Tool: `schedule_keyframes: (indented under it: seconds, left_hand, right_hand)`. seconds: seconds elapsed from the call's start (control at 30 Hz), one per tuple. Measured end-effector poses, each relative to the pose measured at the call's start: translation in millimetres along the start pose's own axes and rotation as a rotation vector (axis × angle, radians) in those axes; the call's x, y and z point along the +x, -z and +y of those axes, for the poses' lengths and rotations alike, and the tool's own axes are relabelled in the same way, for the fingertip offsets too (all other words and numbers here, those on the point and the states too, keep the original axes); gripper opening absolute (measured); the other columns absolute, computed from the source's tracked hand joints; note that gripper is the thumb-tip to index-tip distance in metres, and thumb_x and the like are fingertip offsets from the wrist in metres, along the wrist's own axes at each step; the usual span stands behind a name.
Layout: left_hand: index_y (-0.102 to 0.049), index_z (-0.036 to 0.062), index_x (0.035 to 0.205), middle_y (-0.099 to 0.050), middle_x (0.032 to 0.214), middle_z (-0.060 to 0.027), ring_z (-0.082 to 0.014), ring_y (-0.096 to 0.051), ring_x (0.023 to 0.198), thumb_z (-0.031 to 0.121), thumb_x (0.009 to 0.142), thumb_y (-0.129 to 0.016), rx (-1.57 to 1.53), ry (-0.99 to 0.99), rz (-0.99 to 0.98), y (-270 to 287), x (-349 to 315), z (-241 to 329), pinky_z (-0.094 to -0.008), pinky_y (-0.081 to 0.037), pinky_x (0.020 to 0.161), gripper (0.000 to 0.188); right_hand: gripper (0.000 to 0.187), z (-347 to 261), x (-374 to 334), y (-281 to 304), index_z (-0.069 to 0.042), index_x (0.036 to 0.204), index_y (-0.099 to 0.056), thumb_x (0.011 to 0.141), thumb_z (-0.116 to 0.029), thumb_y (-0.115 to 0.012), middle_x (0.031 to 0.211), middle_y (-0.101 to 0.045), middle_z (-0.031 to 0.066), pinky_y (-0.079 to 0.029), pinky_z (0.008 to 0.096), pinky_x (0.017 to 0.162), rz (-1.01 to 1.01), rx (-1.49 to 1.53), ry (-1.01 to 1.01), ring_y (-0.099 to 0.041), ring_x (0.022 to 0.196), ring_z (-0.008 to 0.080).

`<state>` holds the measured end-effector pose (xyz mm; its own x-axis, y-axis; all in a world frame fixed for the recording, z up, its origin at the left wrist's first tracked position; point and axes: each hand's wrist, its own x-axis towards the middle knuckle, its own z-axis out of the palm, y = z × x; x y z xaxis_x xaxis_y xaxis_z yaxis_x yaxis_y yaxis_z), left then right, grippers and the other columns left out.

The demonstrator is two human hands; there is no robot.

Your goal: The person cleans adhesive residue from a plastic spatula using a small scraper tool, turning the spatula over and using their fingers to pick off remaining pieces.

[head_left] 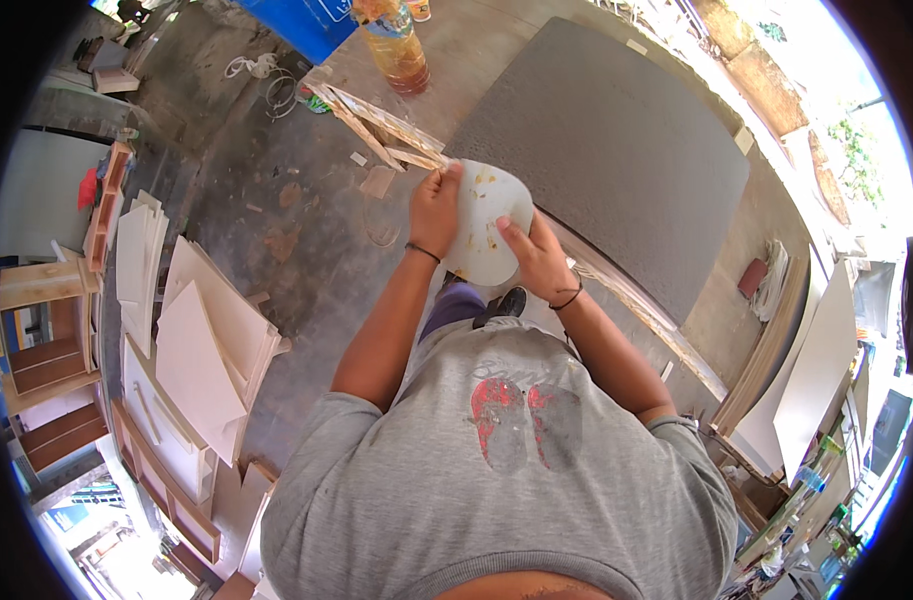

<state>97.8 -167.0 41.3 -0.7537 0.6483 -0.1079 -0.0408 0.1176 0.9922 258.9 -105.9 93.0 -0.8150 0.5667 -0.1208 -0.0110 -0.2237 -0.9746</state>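
A thin pale grey-white piece with rounded corners, dotted with yellow-brown smears, is held up in front of my body; its exact kind is not clear. Along its left edge my left hand is closed, with the thumb pointing up near the top corner. Gripping the opposite edge is my right hand, thumb lying on the piece's face. Just beyond it, the worktable's wooden edge shows. A large dark grey sheet lies flat on the table, to the right of both hands.
A clear plastic bottle with amber liquid stands at the far end of the table, near a blue container. White panels and wooden cabinet frames stand on the left. More boards lean at the right. Scraps litter the concrete floor.
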Motion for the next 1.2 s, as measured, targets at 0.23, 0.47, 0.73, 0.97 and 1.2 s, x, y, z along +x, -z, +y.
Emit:
schedule_keyframes:
  seconds: [0.23,0.47,0.73,0.97,1.2]
  left_hand:
    - [-0.057,-0.0003,0.099,-0.062,0.072,-0.0048,-0.0102,-0.058,0.067,0.03,0.091,-0.055,-0.172,0.023,-0.108,15,20,31,-0.0266,-0.046,0.062,0.032]
    - [-0.059,-0.0014,0.096,-0.064,0.076,-0.0076,-0.0127,-0.06,0.07,0.036,0.092,-0.051,0.215,-0.029,0.025,46,56,33,-0.0273,-0.048,0.066,0.039]
    - [-0.058,0.0008,0.103,-0.063,0.075,-0.0031,-0.0075,-0.058,0.072,0.045,0.094,-0.044,-0.383,0.279,-0.108,64,66,51,-0.0232,-0.047,0.066,0.048]
    - [-0.06,0.0037,0.082,-0.057,0.065,0.0001,-0.0045,-0.05,0.061,0.034,0.092,-0.053,0.034,0.001,-0.082,66,93,38,-0.0228,-0.043,0.057,0.032]
    - [-0.054,0.0085,0.067,-0.056,0.062,0.0003,-0.0084,-0.053,0.057,0.043,0.091,-0.052,-0.248,0.332,0.052,99,110,22,-0.0232,-0.041,0.049,0.042]
  right_hand:
    - [0.039,-10,29,0,0.001,0.125,-0.044,0.095,-0.023,-0.05,0.115,-0.056,0.0068,-0.04,0.0284,0.091,0.023,0.134,-0.084,-0.051,0.105,0.0139]
    - [0.039,-7,58,-34,0.001,0.126,-0.044,0.093,-0.018,-0.052,0.115,-0.056,0.007,-0.04,0.0288,0.092,-0.068,-0.031,-0.001,-0.05,0.104,0.0139]
    - [0.04,-15,87,-31,0.001,0.127,-0.042,0.094,-0.019,-0.052,0.115,-0.055,0.0071,-0.04,0.0282,0.092,-0.007,0.123,-0.097,-0.05,0.105,0.0141]
    - [0.04,-16,96,-49,0.001,0.128,-0.041,0.094,-0.017,-0.052,0.116,-0.055,0.0075,-0.041,0.0282,0.091,-0.015,0.13,-0.118,-0.051,0.106,0.0138]
    - [0.04,-18,103,-37,0.0,0.129,-0.04,0.093,-0.014,-0.051,0.12,-0.053,0.008,-0.042,0.03,0.092,0.117,0.412,-0.099,-0.052,0.109,0.0165]
